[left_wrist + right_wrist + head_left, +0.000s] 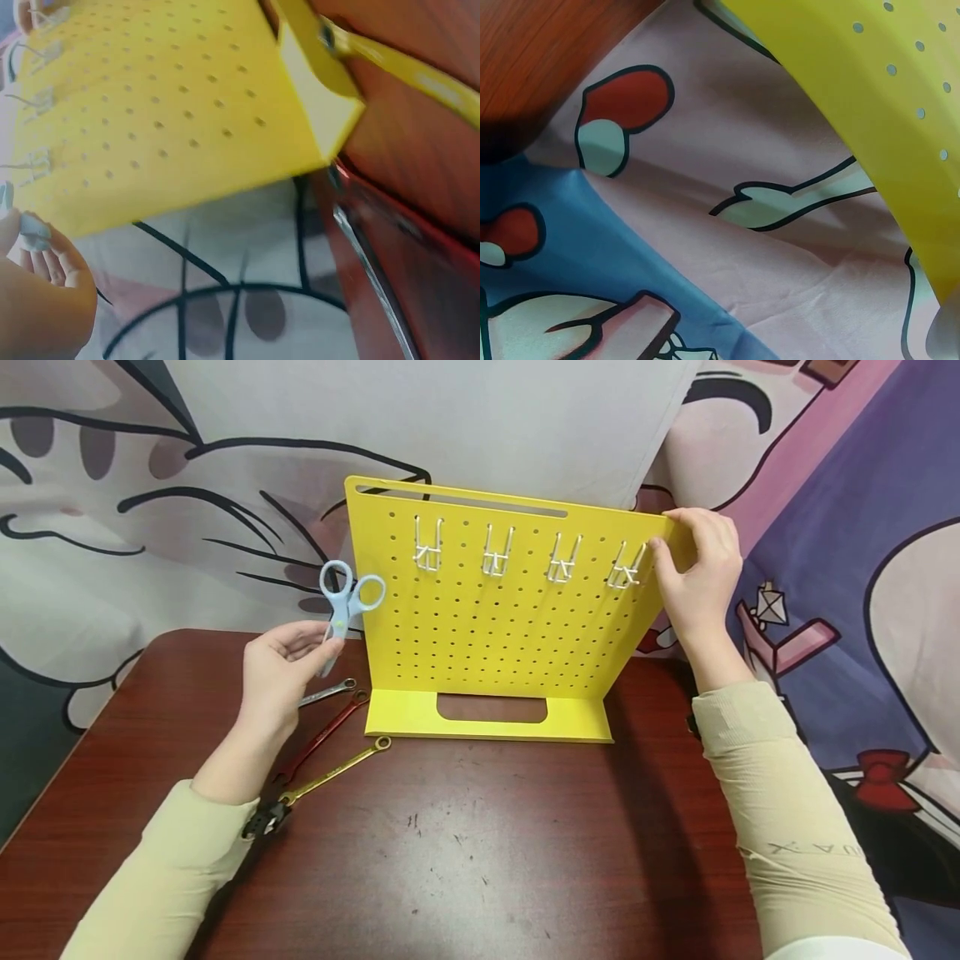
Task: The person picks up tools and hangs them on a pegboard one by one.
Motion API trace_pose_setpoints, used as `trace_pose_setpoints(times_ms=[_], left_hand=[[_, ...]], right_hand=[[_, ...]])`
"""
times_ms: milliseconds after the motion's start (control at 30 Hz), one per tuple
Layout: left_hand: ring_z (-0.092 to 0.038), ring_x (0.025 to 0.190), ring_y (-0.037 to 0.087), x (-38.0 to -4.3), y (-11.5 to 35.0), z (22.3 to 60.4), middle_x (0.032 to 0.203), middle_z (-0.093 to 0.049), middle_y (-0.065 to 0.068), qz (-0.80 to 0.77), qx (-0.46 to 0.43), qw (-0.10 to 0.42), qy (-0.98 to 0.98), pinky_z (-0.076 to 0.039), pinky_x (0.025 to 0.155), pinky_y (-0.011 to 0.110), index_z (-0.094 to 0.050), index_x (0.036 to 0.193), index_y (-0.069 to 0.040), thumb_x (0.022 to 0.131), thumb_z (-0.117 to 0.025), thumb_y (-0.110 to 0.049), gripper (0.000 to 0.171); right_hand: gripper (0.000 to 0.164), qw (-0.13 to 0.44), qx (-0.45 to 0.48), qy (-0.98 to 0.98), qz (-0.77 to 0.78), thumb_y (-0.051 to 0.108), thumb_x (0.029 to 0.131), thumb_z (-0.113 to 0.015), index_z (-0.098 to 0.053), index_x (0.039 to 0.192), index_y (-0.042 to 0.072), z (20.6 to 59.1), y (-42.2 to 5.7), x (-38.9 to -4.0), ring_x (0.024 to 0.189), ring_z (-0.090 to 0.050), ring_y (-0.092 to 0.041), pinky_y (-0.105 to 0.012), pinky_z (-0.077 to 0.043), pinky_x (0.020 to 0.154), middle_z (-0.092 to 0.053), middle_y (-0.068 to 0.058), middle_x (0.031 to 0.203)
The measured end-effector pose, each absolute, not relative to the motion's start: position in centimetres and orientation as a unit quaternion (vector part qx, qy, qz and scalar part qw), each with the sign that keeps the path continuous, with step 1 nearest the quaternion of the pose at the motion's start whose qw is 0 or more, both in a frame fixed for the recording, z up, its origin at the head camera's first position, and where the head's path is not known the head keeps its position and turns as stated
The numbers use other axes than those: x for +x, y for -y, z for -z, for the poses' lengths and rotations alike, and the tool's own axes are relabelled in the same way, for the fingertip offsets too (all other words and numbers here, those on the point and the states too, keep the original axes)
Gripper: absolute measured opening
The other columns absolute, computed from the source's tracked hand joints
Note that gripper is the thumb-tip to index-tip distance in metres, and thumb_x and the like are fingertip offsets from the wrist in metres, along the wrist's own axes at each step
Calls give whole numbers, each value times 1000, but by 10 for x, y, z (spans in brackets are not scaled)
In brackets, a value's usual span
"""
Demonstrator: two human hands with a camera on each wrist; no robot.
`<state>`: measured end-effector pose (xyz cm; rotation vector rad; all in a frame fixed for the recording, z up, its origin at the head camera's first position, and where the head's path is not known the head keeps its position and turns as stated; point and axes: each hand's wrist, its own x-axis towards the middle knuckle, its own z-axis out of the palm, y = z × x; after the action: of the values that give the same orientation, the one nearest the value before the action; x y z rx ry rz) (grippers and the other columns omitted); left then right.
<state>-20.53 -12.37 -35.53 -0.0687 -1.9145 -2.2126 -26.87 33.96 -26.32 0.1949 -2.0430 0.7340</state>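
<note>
A yellow pegboard point(480, 635) stands upright on the table with several white wire hooks point(497, 552) in a row near its top. At its left edge my left hand point(281, 672) pinches light blue scissors point(341, 602) by the blades, handle loops up. In the left wrist view part of the left hand point(45, 300) shows at the lower left, beside the board. My right hand point(701, 564) grips the board's upper right corner, thumb on the front face. Only a sliver of the right hand point(945, 330) shows in the right wrist view.
Left of the board's base lie a silver wrench point(327, 692), a red wrench point(324, 735) and a gold wrench point(337, 770) on the brown table point(465, 852). A cartoon-printed cloth point(112, 577) hangs behind the table and along the right side.
</note>
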Motion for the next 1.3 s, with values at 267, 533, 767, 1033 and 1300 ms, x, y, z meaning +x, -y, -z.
trace_pose_setpoints(times_ms=[267, 533, 767, 1033, 1300], left_hand=[[-74, 82, 2, -209, 90, 347, 86, -79, -11, 792, -10, 120, 599, -59, 75, 14, -80, 92, -23, 94, -74, 6, 29], [-72, 83, 3, -216, 67, 338, 86, -79, -10, 814, -31, 128, 566, -59, 78, 16, -80, 92, -22, 95, -73, 7, 30], [-70, 86, 2, -224, 54, 345, 83, -77, -13, 808, -6, 116, 578, -58, 82, 17, -76, 92, -22, 97, -73, 3, 26], [-67, 83, 1, -234, 45, 354, 81, -75, -14, 806, 30, 100, 583, -53, 75, 14, -76, 102, -11, 97, -75, -3, 9], [-68, 84, 0, -245, 38, 358, 83, -76, -17, 798, 28, 99, 594, -54, 79, 15, -71, 121, 7, 98, -74, -5, 26]], right_hand=[[29, 465, 79, 829, -299, 16, 95, -75, -76, 121, 2, 264, -340, -270, 123, -61, -34, -33, -43, 111, -75, -18, 125], [29, 466, 75, 830, -298, 16, 96, -75, -76, 121, 2, 262, -338, -270, 122, -61, -35, -34, -43, 111, -75, -17, 126], [30, 464, 76, 832, -295, 18, 95, -75, -76, 121, 2, 264, -340, -270, 123, -61, -34, -33, -42, 111, -75, -17, 126], [30, 464, 77, 831, -297, 18, 95, -75, -76, 121, 2, 266, -341, -269, 123, -61, -35, -34, -42, 112, -75, -17, 126], [30, 467, 78, 828, -300, 15, 95, -75, -76, 121, 1, 264, -339, -269, 123, -60, -36, -34, -42, 111, -75, -19, 126]])
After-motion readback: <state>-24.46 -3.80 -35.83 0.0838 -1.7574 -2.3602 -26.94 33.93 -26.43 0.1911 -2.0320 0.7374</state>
